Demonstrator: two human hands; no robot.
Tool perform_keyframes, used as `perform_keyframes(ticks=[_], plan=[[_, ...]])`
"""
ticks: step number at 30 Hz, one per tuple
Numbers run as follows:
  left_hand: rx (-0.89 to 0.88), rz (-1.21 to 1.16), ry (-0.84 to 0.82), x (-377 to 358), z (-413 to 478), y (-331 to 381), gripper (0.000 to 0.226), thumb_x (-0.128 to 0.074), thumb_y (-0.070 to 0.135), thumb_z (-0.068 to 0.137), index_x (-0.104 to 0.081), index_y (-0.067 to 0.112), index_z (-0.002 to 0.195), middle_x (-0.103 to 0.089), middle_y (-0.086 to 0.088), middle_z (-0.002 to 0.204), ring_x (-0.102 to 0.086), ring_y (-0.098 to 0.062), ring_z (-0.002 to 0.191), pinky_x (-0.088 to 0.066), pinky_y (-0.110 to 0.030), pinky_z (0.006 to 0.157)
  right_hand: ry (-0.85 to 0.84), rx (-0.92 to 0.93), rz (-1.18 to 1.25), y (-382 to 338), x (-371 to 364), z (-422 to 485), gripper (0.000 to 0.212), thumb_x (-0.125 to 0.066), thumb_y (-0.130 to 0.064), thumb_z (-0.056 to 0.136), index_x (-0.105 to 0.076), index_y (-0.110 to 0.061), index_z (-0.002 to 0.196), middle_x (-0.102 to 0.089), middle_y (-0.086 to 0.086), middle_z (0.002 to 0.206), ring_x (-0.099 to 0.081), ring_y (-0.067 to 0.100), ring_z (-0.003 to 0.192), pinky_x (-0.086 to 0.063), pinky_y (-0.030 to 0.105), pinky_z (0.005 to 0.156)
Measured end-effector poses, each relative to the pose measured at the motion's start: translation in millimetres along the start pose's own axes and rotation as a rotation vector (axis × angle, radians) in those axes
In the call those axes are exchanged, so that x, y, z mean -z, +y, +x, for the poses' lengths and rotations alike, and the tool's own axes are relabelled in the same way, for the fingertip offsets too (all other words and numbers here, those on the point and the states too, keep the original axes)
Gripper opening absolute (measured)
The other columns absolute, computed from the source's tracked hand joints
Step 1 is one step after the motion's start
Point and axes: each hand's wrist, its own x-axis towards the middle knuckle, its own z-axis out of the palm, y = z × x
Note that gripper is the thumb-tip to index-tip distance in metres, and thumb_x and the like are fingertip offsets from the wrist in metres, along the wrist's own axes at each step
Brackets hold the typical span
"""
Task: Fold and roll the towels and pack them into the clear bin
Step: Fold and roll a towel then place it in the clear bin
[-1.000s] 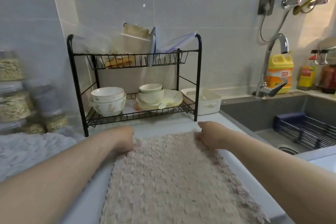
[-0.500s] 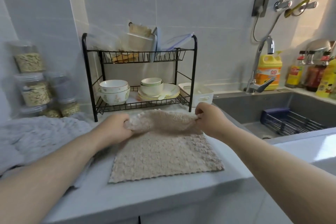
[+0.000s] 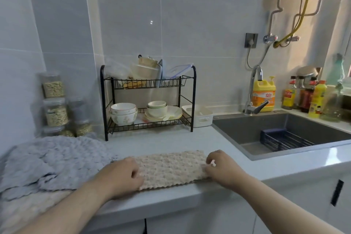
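Inspecting from the largest item down.

Counter [image 3: 171,144]: a pale slab that bears all the work. Its front lip runs just below both wrists.

Sink [image 3: 281,135]: sunk into the counter out past the right hand [image 3: 222,169] and well apart from it. It plays no part in this step.

Grey towels [image 3: 57,161]: a loose, unfolded heap just outside the left hand [image 3: 123,173]. I judge they are parked there so the next one is within easy reach.

Rack [image 3: 148,100]: beyond both hands, against the wall, loaded with bowls.

Towel [image 3: 171,169]: beige, lying flat between the two hands as a folded strip, with its long side along the counter's lip. I judge it sits this near so that both ends can be reached without stretching.

Left hand: fingers curled over the strip's left end, gripping it.

Right hand: fingers curled onto the right end, pinching it near the corner.

A hold at both ends squares the layers. In my judgement the fold is being trued up and rolling is not yet begun.

Clear bin: I cannot identify it. The clear tubs [image 3: 144,70] on the rack's top shelf may or may not include it.
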Motion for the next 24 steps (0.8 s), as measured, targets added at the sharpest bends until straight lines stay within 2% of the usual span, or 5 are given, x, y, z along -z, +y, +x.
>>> perform_keyframes(ticks=[3, 10, 13, 21, 24], plan=[[-0.061, 0.063, 0.15, 13.4, 12.8, 11.9, 0.028, -0.045, 0.05, 0.088, -0.059, 0.028, 0.099, -0.055, 0.014, 0.108, -0.05, -0.009, 0.102, -0.045, -0.027, 0.088, 0.027, -0.307, 0.322, -15.0, 4.8, 17.5, 0.007, -0.053, -0.017, 0.082, -0.048, -0.013, 0.078, -0.041, 0.002, 0.074, -0.04, 0.018, 0.061, -0.031, 0.027, 0.058], [-0.085, -0.001, -0.341, -15.0, 68.1, 29.9, 0.122, -0.051, 0.094, 0.05, -0.011, 0.039, 0.151, -0.019, 0.008, 0.159, -0.021, -0.019, 0.144, -0.02, -0.043, 0.117, -0.143, -0.777, 1.03, -23.3, 4.6, 70.8, 0.015, -0.057, -0.005, 0.083, -0.046, -0.003, 0.092, -0.049, 0.013, 0.079, -0.05, 0.02, 0.056, -0.043, 0.027, 0.051], [-0.09, 0.098, -0.318, -29.6, 82.0, 27.8, 0.119, -0.048, 0.095, 0.05, -0.012, 0.042, 0.15, -0.017, 0.008, 0.159, -0.017, -0.021, 0.144, -0.017, -0.044, 0.116, -0.338, -0.691, 0.828, -11.8, -8.0, 78.3, 0.005, -0.054, -0.004, 0.076, -0.054, -0.006, 0.081, -0.057, 0.011, 0.066, -0.046, 0.022, 0.048, -0.033, 0.026, 0.048], [-0.104, -0.175, -0.043, -32.3, 89.1, 23.6, 0.079, -0.049, 0.071, 0.082, -0.026, 0.036, 0.149, -0.018, 0.008, 0.16, -0.015, -0.013, 0.146, -0.014, -0.036, 0.119, 0.044, -0.452, 0.493, 1.4, 38.4, 78.0, 0.018, -0.048, -0.001, 0.077, -0.06, -0.008, 0.088, -0.048, 0.011, 0.072, -0.043, 0.021, 0.059, -0.034, 0.026, 0.051], [-0.053, -0.175, -0.025, -37.8, 73.3, -5.7, 0.069, -0.049, 0.064, 0.086, -0.031, 0.037, 0.147, -0.022, 0.011, 0.158, -0.018, -0.01, 0.145, -0.016, -0.032, 0.117, 0.049, -0.334, 0.438, -17.2, 50.3, 74.8, 0.033, -0.05, -0.005, 0.08, -0.064, -0.009, 0.11, -0.063, 0.02, 0.094, -0.063, 0.031, 0.087, -0.055, 0.039, 0.082]])
